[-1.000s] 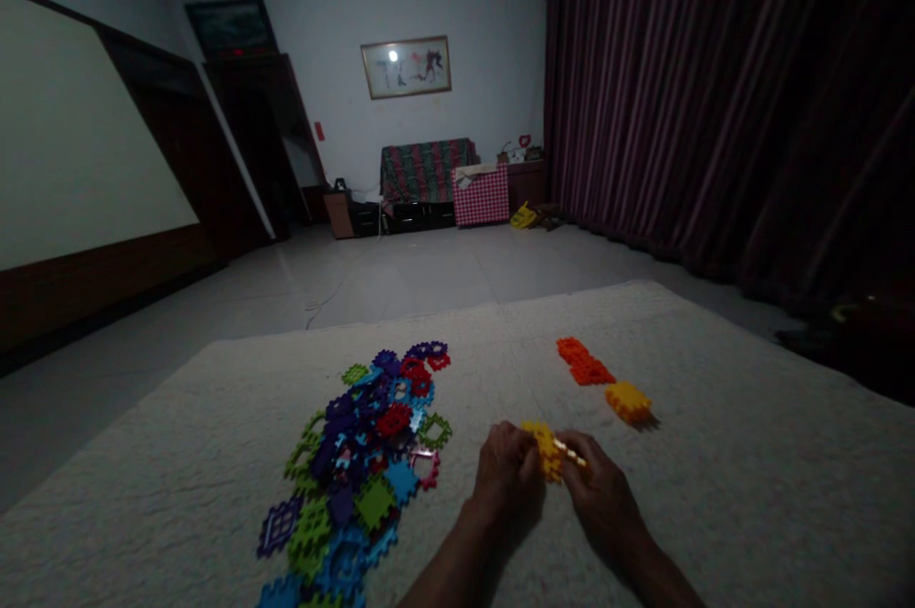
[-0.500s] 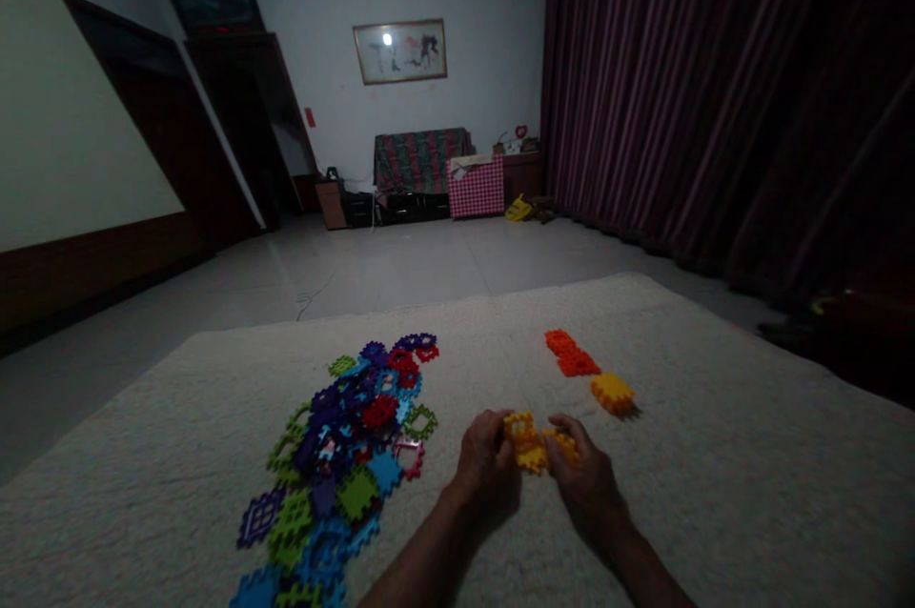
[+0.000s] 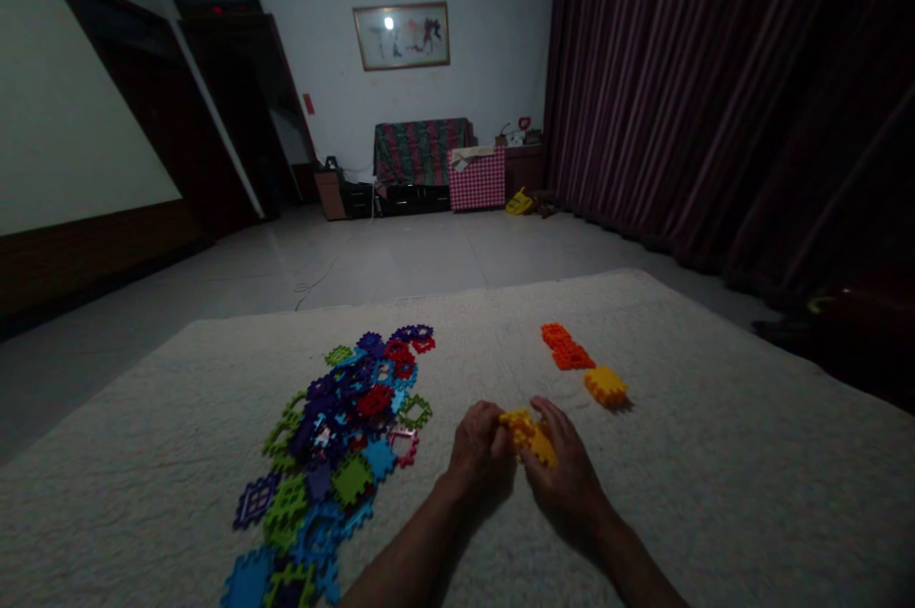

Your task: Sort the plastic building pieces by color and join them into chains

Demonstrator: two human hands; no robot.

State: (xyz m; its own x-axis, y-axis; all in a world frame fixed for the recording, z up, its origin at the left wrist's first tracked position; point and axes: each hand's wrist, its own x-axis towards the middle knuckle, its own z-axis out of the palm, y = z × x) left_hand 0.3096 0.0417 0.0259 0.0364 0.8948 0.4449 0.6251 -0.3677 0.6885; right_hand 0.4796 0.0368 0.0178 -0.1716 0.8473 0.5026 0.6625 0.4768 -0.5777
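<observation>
Yellow interlocking plastic tiles (image 3: 529,436) with notched edges are held between both hands, just above the pale mat. My left hand (image 3: 482,451) grips their left side, fingers curled. From the right, my right hand (image 3: 564,465) closes on them with its thumb below and fingers above. How the tiles join is partly hidden by the fingers. Beyond my right hand lies a thick yellow block of tiles (image 3: 606,387), and past it a row of orange tiles (image 3: 567,348).
A long heap of mixed blue, purple, green and red tiles (image 3: 343,427) spreads over the left of the mat (image 3: 686,456). Farther off are a tiled floor (image 3: 429,251), a cloth-covered cabinet (image 3: 421,155) and a dark purple curtain (image 3: 658,93) on the right.
My right hand has moved left, bringing its yellow piece against the one in my left hand. The camera view has shifted slightly; the other tiles look unmoved.
</observation>
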